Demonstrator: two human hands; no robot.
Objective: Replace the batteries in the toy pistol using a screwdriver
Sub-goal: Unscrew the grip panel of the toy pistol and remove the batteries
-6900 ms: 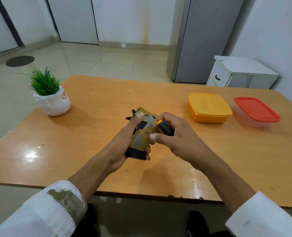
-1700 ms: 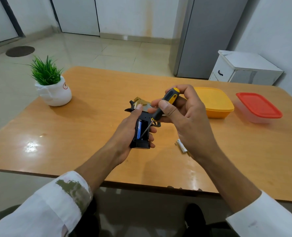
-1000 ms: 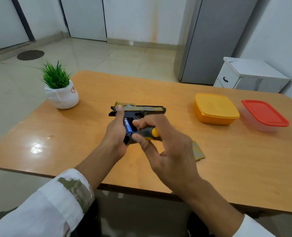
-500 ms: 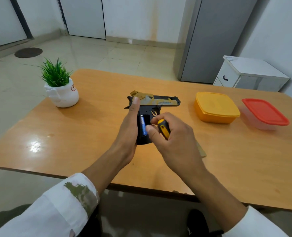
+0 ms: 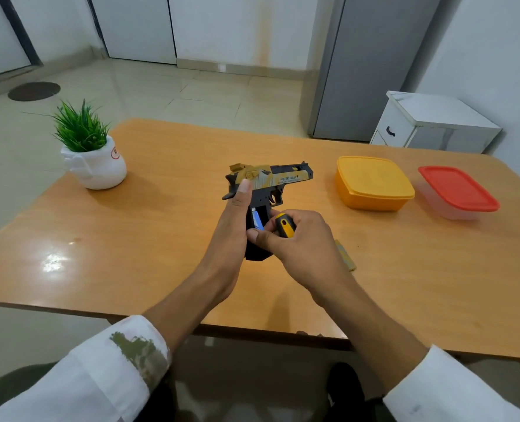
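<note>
My left hand [image 5: 232, 229] holds the toy pistol [image 5: 267, 184]; my right grip [image 5: 301, 242] keeps the screwdriver [image 5: 284, 224], so the loose battery [image 5: 257, 219] may slip out.

Toy pistol [image 5: 270, 190]: tan-gold camo slide, black grip and frame. Battery [image 5: 257, 219] in grip: blue and white. Screwdriver [image 5: 284, 225] handle: yellow with black. Table [image 5: 161, 208]: orange wood tone. Box [image 5: 372, 184]: yellow-orange; other box [image 5: 458, 191]: clear with red lid. Pot [image 5: 95, 169]: white, green plant [image 5: 80, 127]. Sleeves [image 5: 106, 373]: white, olive stain on left. Cover piece [image 5: 345, 254] on table: tan camo.
</note>
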